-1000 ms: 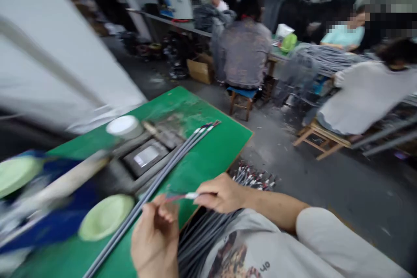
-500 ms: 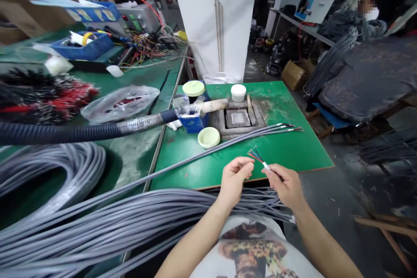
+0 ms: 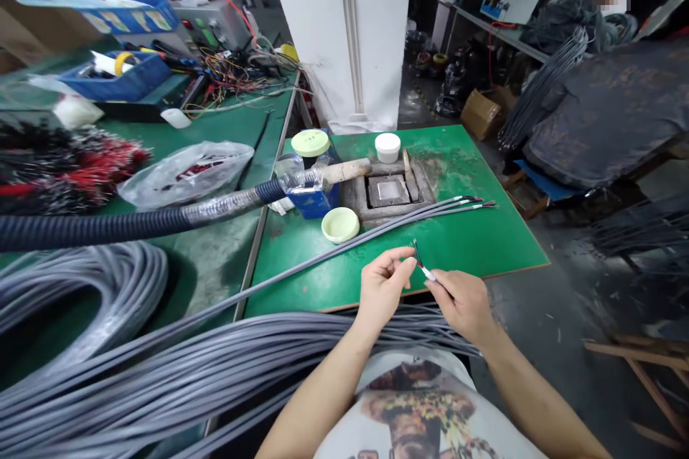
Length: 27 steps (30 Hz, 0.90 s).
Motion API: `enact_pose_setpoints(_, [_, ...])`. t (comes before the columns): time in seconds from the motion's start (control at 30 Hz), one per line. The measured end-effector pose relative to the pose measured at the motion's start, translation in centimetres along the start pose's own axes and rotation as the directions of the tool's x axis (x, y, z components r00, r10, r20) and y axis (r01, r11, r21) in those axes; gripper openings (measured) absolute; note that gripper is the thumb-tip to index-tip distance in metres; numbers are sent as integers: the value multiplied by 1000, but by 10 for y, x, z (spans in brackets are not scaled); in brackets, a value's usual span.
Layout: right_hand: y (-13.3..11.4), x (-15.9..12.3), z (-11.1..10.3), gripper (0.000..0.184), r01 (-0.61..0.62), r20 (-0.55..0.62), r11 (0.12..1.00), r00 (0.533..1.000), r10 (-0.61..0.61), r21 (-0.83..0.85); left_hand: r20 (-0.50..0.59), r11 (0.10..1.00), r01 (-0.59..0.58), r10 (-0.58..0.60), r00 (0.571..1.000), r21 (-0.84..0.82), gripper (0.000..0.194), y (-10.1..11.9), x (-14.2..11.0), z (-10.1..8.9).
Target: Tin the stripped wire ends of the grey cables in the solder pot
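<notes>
My right hand (image 3: 463, 305) is closed around the end of a grey cable, gripping it just behind its white end section (image 3: 428, 274). Thin coloured wires (image 3: 418, 252) fan out of that end, dark and red ones among them. Thumb and forefinger of my left hand (image 3: 383, 285) are pinched on these wires; their bare tips poke out past the fingers. Behind my hands, several grey cables (image 3: 398, 221) with stripped ends lie across the green board (image 3: 446, 240). A thick bundle of grey cables (image 3: 215, 358) runs under my forearms from the left.
A soldering pot (image 3: 390, 192) with a silvery square sits at the board's middle, a brush-like stick (image 3: 409, 173) on it. Around it stand a white tub (image 3: 387, 148), a pale green dish (image 3: 340, 226) and a blue box (image 3: 312, 202). A ribbed hose (image 3: 161, 219) reaches in from the left. Someone sits far right.
My left fingers have moved onto the coloured wires, which were spread out free before and are now drawn together. The right hand still holds the cable, shifted slightly left in view.
</notes>
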State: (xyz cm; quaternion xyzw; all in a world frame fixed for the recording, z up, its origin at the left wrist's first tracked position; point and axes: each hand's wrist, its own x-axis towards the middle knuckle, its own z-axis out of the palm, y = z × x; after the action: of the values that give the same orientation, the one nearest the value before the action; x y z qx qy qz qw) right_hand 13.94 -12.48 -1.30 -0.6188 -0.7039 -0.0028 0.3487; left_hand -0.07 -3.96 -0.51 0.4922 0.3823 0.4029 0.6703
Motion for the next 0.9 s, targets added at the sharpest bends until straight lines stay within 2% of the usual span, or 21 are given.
enact_pose_setpoints(0.1, [0, 1, 1, 14, 15, 25, 999, 1000, -14, -35, 47, 994, 102, -101, 994, -26, 28, 2, 6, -4])
enact_pose_setpoints(0.17, [0, 2, 2, 14, 10, 26, 999, 1000, -9, -40, 41, 990, 128, -126, 991, -54, 27, 0, 7, -5])
enact_pose_setpoints(0.33, [-2, 3, 4, 15, -29, 18, 999, 999, 29, -23, -71, 994, 37, -45, 996, -104, 23, -11, 1, -1])
enact_pose_setpoints(0.43, [-3, 3, 6, 16, -24, 43, 999, 999, 26, -43, -115, 997, -63, 58, 992, -40, 22, -12, -4, 1])
enact_pose_setpoints(0.53, [-4, 4, 7, 17, 7, 51, 997, 999, -3, -78, -97, 993, -108, 112, 989, 45, 22, -9, -3, -1])
enact_pose_setpoints(0.73, [-6, 7, 7, 18, 31, 50, 993, 998, -26, -115, -95, 992, -98, 105, 990, 73, 23, -13, 4, -7])
enact_pose_setpoints(0.9, [-7, 8, 8, 21, 41, 54, 987, 998, -33, -156, -60, 998, -38, 41, 997, 51, 25, -16, 6, -11])
